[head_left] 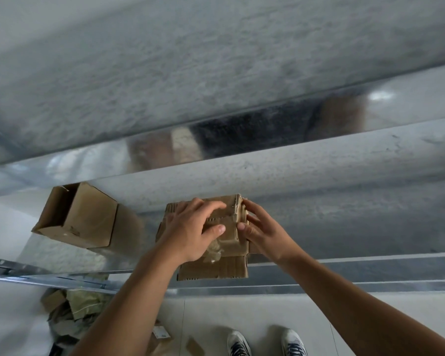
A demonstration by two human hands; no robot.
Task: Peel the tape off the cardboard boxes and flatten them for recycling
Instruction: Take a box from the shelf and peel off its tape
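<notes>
Leftmost, lying on its side on the metal bench (319, 176), an open box (77, 217), flaps out, not yet flattened, well apart from both hands. Below it, down on the floor, a scrap heap (70, 312) of cardboard offcuts and crumpled wrap.

Next, towards the middle, left hand (190, 232) clamped over the crushed box (216, 268): fingers curved across the top, thumb pressed on the near face, holding it down close to the bench's front edge. Under the heel of that palm, a wad of clear tape (212, 253), lifted and crumpled, seemingly stuck to the card at one end.

Further right, right hand (260, 229) pinching the same box's right-hand edge, index up at the top corner, thumb lower down.

Judged from this: tape-peeling step on the middle box, probably near its end, with flattening partly begun. Called for next, most likely: a firm downward hold from the left, a low pull on the loose wad along the surface so as to tear no paper, then pressing the sides flat.

Lowest right, on the floor tiles, a pair of shoes (238, 343).
</notes>
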